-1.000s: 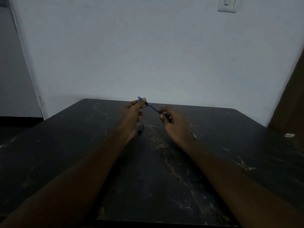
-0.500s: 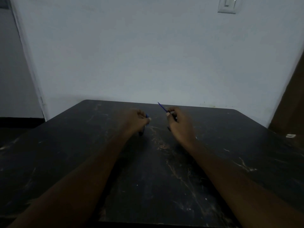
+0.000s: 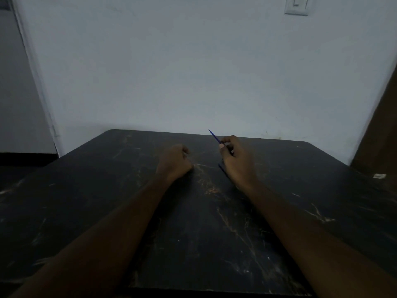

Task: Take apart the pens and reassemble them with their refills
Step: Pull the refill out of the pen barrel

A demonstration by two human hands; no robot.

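A thin blue refill is pinched between the thumb and fingers of my right hand, above the far middle of the black table. Its pointed tip sticks up and to the left, and a short blue end shows below the hand near the tabletop. My left hand rests on the table to the left of it, fingers curled into a loose fist, a short gap between the two hands. Whatever lies in or under that fist is hidden. No other pen part shows.
The dark tabletop is scratched and streaked, and its far edge meets a pale wall. A small white object lies at the table's right edge. A brown door stands at the right, and a light switch is high on the wall.
The hands pulled apart: the refill stayed with my right hand. My left hand dropped to the table and closed over the spot where a black pen piece lay.
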